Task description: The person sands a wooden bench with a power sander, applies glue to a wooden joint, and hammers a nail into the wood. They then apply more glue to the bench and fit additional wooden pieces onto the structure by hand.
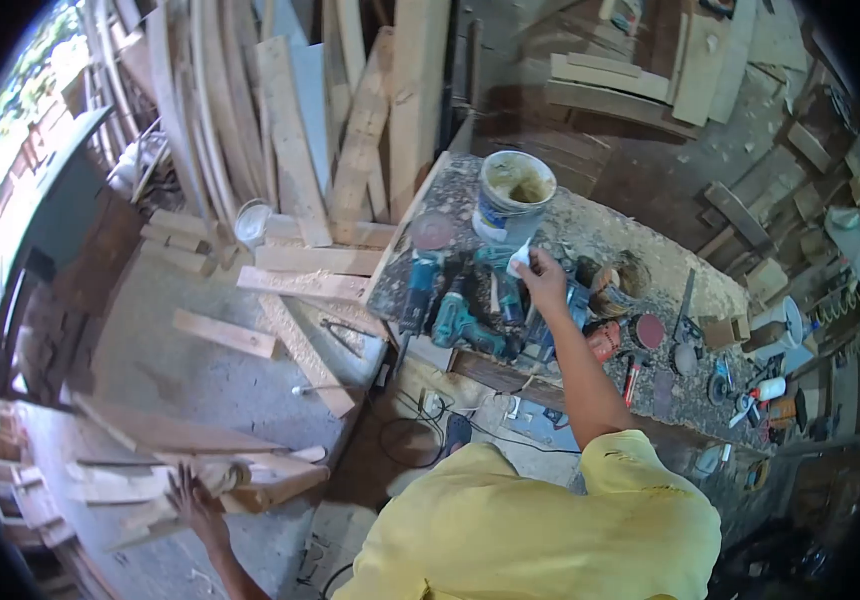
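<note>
My right hand (544,282) reaches over the workbench (650,240) with its fingers pinched round a small white pointed piece (520,259). Just beyond it stands a white bucket (516,198), its inside smeared with a yellowish paste. Close to this hand lie a teal drill (458,326) and a teal-and-black grinder (420,290). Down at the left, my left hand (195,505) rests with fingers spread against a pile of wooden pieces (130,480) on a grey surface. It grips nothing that shows.
Long boards (295,140) lean upright at the back left. Loose planks (225,333) lie on the grey surface (180,380). A hammer (634,378), sanding discs and other tools crowd the bench's right side. Cables (410,430) trail over the floor between both work surfaces.
</note>
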{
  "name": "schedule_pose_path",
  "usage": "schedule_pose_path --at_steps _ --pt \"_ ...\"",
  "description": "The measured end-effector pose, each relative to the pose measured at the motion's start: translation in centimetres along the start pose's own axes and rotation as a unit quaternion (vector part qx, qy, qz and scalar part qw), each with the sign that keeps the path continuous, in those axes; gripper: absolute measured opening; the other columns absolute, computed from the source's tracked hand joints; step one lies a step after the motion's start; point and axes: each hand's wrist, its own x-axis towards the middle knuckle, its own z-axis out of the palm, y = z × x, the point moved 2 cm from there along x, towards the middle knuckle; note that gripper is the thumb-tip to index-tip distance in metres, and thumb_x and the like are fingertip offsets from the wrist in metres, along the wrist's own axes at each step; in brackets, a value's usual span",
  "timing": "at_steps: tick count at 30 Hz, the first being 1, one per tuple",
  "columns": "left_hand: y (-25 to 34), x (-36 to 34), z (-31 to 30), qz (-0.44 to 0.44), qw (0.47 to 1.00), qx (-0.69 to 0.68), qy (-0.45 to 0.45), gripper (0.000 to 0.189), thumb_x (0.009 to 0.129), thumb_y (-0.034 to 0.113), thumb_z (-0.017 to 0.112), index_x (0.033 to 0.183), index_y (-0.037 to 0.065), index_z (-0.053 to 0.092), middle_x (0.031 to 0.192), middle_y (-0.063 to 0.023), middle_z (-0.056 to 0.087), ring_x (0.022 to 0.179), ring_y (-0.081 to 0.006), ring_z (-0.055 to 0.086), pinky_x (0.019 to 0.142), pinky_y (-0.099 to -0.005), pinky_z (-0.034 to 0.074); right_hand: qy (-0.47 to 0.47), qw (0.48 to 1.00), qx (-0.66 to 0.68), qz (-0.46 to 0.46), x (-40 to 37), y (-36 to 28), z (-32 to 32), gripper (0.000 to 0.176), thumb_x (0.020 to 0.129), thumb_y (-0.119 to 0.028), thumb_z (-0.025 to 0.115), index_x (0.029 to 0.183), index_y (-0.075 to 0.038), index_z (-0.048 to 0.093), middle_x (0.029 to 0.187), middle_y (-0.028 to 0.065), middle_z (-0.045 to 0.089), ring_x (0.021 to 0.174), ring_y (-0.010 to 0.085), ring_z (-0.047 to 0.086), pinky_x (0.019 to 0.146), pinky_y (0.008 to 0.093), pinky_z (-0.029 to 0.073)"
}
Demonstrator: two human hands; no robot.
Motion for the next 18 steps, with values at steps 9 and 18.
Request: schedule_pose_path --at_steps 9,18 --pt "-1.4 -2.3 0.6 -0.066 0.995 0.042 0.066 0.066 0.107 0.049 0.026 0.151 0.002 0.039 0.159 -0.0165 0.035 0.149 -0.0336 0.026 0.122 -0.0488 0.012 0.125 0.984 -0.099 0.074 9.9 6.5 -12.6 0.029 0.085 -0.019 0.077 0.107 0.000 0.071 0.096 0.0113 0.074 0.085 0.0197 0.070 0.078 0.0331 0.053" --pt "-7.3 -1.9 2.0 -0.142 0.915 -0.374 0.058 0.079 0.104 0.059 0.034 0.157 0.003 0.022 0.160 -0.0191 0.028 0.146 -0.0404 0.029 0.120 -0.0484 0.024 0.085 0.980 -0.135 0.119 14.1 10.8 -11.6 0.039 0.080 -0.027 0.078 0.110 -0.002 0.073 0.099 0.0161 0.075 0.090 0.0263 0.072 0.083 0.0363 0.053"
